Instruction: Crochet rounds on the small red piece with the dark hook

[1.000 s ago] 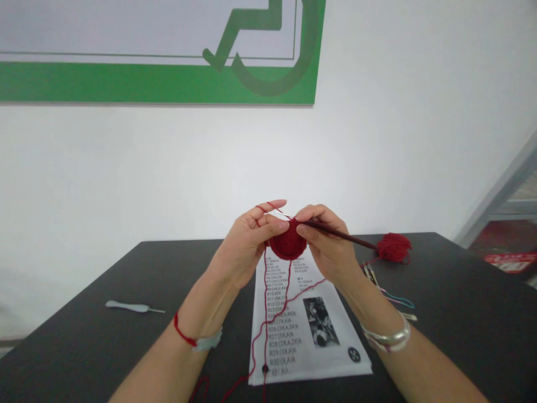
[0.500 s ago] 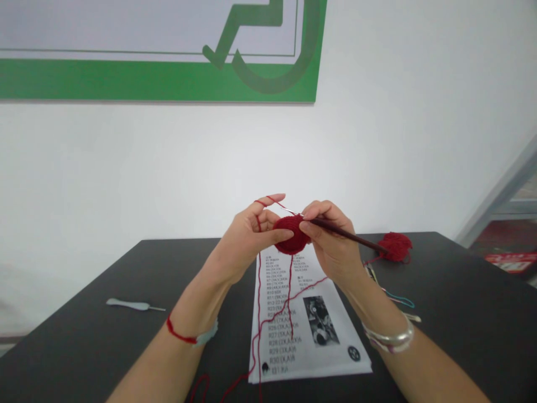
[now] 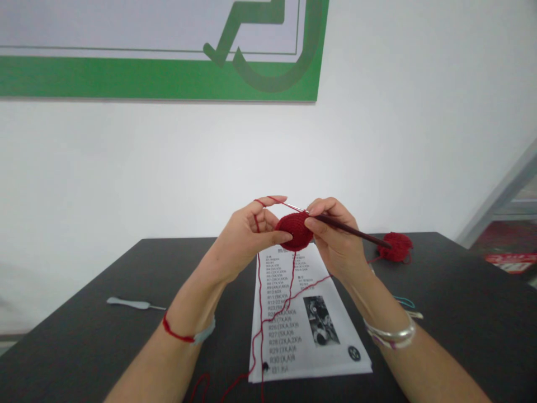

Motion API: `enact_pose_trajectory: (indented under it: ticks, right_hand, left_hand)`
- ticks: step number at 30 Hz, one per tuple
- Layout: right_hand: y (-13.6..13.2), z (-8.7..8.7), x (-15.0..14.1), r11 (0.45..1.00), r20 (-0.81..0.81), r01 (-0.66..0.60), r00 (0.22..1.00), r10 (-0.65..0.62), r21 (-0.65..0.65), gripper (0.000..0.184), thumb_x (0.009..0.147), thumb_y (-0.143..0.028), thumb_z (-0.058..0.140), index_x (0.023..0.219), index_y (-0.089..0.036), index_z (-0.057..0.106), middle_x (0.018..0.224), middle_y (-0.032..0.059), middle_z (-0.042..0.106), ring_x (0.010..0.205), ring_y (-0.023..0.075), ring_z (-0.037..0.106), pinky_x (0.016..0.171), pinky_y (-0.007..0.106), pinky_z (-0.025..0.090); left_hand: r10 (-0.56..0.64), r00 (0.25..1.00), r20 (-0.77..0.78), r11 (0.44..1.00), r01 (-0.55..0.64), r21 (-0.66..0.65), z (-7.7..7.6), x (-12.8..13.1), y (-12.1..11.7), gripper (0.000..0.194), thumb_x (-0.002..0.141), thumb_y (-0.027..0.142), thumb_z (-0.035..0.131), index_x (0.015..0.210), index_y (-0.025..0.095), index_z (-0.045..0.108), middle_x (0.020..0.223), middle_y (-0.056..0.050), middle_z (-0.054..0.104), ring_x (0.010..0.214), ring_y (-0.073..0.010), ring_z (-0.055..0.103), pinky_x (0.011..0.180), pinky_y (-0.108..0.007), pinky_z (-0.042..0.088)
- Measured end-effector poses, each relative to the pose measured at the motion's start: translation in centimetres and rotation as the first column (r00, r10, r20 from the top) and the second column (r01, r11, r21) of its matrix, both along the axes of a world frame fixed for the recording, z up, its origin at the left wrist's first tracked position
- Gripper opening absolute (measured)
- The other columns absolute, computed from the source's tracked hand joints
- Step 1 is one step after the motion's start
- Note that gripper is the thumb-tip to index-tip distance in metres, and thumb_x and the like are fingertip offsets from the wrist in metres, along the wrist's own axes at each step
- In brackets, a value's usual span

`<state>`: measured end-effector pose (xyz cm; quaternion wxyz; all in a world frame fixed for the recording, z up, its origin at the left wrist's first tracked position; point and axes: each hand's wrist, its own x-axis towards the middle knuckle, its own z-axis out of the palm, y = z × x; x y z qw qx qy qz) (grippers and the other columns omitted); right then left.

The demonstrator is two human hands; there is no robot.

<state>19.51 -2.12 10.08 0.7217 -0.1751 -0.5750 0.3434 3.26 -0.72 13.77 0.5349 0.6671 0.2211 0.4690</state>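
Observation:
A round piece of dark red crochet (image 3: 297, 229) is held up above the table between both hands. My left hand (image 3: 251, 238) pinches its left edge between thumb and fingers, with red yarn (image 3: 259, 280) looped over the raised index finger. My right hand (image 3: 335, 238) grips a crochet hook (image 3: 348, 228) with a dark brown handle, its thumb and fingers close against the crochet's right edge. The hook's silver tip lies at the top edge, by the yarn strand from the left index finger. A loose strand hangs below the piece.
Printed pattern sheets (image 3: 310, 358) lie on the black table (image 3: 138, 358) under the hands, with red yarn trailing across. A red yarn ball (image 3: 396, 247) sits at the back right. A grey-handled tool (image 3: 130, 303) lies left. Turquoise loops (image 3: 405, 302) are near the right wrist.
Both hands, with the crochet and hook, have shifted slightly right. The crochet has turned a little, and the hook tip has moved right and slightly up.

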Motion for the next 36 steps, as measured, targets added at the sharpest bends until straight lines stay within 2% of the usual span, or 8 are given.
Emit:
enact_pose_trajectory:
  ticks: [5,14,17,22,27,36]
  right_hand:
    - [-0.23,0.37,-0.05,1.0,-0.02,-0.008,1.0,0.007,-0.011,0.013,0.071,-0.015,0.068,0.074,-0.025,0.061,0.071,-0.0041,0.054,0.061,0.0105,0.047,0.054,0.025,0.037]
    - [-0.7,0.52,-0.19,0.993,-0.005,-0.103,0.995,0.103,-0.053,0.013,0.069,-0.017,0.068,0.073,-0.025,0.058,0.069,-0.004,0.053,0.062,0.0115,0.048,0.055,0.025,0.04]
    - [-0.78,0.55,-0.14,0.993,0.003,-0.11,0.994,0.11,-0.053,0.014,0.069,-0.018,0.068,0.073,-0.025,0.058,0.07,-0.004,0.053,0.062,0.0116,0.047,0.055,0.026,0.04]
    - [-0.65,0.49,-0.16,0.997,0.034,-0.052,0.998,0.054,-0.05,0.014,0.069,-0.019,0.069,0.073,-0.025,0.057,0.068,-0.0038,0.051,0.061,0.0119,0.045,0.053,0.026,0.037]
    - [-0.57,0.43,-0.22,0.996,0.03,-0.074,0.997,0.076,-0.047,0.013,0.069,-0.016,0.068,0.072,-0.025,0.059,0.069,-0.0038,0.052,0.061,0.0113,0.043,0.052,0.026,0.034]
    - [-0.6,0.44,-0.19,0.998,0.051,-0.051,0.997,0.053,-0.041,0.013,0.068,-0.019,0.069,0.072,-0.025,0.057,0.069,-0.0033,0.051,0.062,0.0125,0.043,0.053,0.027,0.035]
  left_hand:
    - [-0.029,0.999,0.03,0.999,0.03,-0.02,0.04,-0.11,-0.03,0.051,0.063,0.008,0.077,0.11,0.016,0.06,0.059,0.008,0.056,0.054,-0.0051,0.051,0.056,-0.018,0.042]
    - [-0.166,0.983,0.08,0.975,0.176,-0.136,0.16,-0.67,-0.02,0.067,0.059,0.003,0.078,0.121,0.019,0.06,0.056,0.009,0.056,0.049,-0.0033,0.049,0.051,-0.016,0.037]
    - [-0.188,0.979,0.085,0.97,0.198,-0.143,0.1,-0.66,0.06,0.064,0.06,0.003,0.077,0.119,0.021,0.062,0.056,0.009,0.056,0.049,-0.004,0.049,0.052,-0.017,0.038]
    - [-0.117,0.987,0.112,0.988,0.127,-0.087,-0.11,-0.24,0.3,0.043,0.064,0.011,0.078,0.105,0.016,0.066,0.061,0.006,0.057,0.055,-0.0056,0.05,0.057,-0.018,0.04]
    - [-0.088,0.99,0.114,0.994,0.095,-0.058,-0.24,-0.09,0.46,0.032,0.066,0.014,0.077,0.096,0.016,0.068,0.06,0.006,0.055,0.055,-0.0053,0.048,0.056,-0.019,0.039]
    - [-0.156,0.976,0.154,0.976,0.176,-0.127,-0.25,-0.3,0.4,0.032,0.067,0.014,0.077,0.099,0.016,0.069,0.058,0.006,0.054,0.052,-0.0049,0.046,0.055,-0.018,0.038]
